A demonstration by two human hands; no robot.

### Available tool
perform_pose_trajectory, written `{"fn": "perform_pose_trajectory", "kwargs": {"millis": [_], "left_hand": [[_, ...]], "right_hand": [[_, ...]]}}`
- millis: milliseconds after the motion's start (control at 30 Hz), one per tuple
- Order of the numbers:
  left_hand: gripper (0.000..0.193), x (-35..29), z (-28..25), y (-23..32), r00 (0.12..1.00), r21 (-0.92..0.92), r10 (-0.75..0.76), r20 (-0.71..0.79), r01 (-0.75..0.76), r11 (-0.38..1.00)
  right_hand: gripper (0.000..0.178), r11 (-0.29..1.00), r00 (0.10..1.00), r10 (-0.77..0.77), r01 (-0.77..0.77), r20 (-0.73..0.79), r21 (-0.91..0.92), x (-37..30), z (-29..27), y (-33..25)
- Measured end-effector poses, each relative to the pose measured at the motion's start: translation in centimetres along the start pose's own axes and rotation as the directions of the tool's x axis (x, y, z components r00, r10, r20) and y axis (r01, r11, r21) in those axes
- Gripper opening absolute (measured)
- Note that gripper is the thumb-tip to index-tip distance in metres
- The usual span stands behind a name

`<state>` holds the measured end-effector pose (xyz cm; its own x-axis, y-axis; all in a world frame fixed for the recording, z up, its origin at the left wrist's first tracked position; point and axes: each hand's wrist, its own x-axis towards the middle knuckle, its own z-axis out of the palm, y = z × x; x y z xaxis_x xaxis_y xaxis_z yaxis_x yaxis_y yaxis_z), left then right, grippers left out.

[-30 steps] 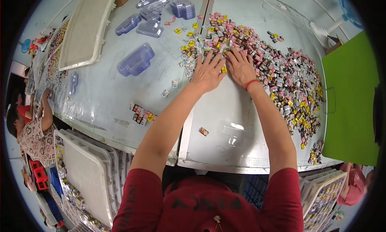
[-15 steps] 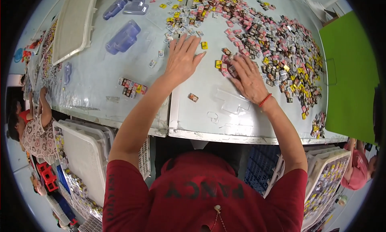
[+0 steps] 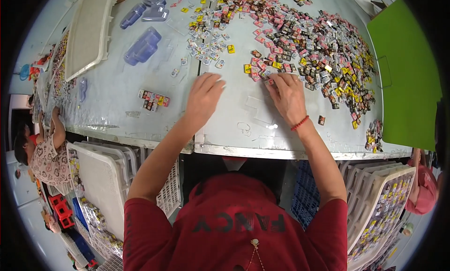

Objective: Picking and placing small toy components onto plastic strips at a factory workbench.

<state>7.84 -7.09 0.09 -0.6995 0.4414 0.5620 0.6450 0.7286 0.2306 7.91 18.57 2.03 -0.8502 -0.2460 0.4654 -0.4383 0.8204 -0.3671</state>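
My left hand (image 3: 205, 96) hovers over the table seam with its fingers curled together. A pale spot shows at its fingertips; whether that is a held piece I cannot make out. My right hand (image 3: 288, 95) has thumb and fingers closed around a small box-shaped piece (image 3: 269, 82), mostly hidden by the fingers. Just beyond it lie pink and yellow pieces (image 3: 254, 70). White pieces (image 3: 206, 50) are scattered past my left hand. Between my hands rests a clear stepped plastic form (image 3: 258, 109). A group of pieces (image 3: 153, 100) sits together on the left.
A large heap of mixed small pieces (image 3: 323, 50) covers the far right, beside a green board (image 3: 408, 78). Bluish clear plastic trays (image 3: 143, 46) and a white crate (image 3: 89, 34) stand far left. Stacked crates (image 3: 96, 172) flank me below the table edge. Other people are at both sides.
My left hand has drawn back toward me, and its spread fingers have curled. My right hand has closed on a piece. The lone dark piece between my arms is gone; one shows right of my right wrist.
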Motion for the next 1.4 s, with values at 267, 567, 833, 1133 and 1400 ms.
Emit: {"fn": "perform_pose_trajectory", "kwargs": {"millis": [267,567,833,1133,1400], "left_hand": [[0.022,5.5,5.1,0.5,0.994,-0.264,-0.011,0.109,0.04,0.964],[0.026,3.6,3.0,1.6,0.981,-0.256,-0.113,0.157,0.151,0.955],[0.039,4.5,3.1,1.2,0.973,-0.339,-0.05,0.227,0.127,0.932],[0.03,7.6,4.5,0.4,0.969,-0.352,0.01,0.247,0.08,0.933],[0.017,5.9,4.1,-0.2,0.936,-0.296,-0.227,0.27,0.305,0.905]], "right_hand": [[0.023,0.998,0.992,-0.01,0.003,0.123,0.057,1.6,1.9,0.9],[0.031,0.988,0.995,-0.047,0.033,0.09,0.149,-0.2,0.4,2.0],[0.03,0.998,0.994,-0.033,0.026,0.108,0.065,-0.3,0.5,2.8],[0.026,0.998,0.99,0.009,-0.017,0.143,0.053,0.1,-0.1,3.0],[0.023,1.0,0.997,0.005,-0.006,0.079,0.016,0.0,-0.3,3.2]]}}
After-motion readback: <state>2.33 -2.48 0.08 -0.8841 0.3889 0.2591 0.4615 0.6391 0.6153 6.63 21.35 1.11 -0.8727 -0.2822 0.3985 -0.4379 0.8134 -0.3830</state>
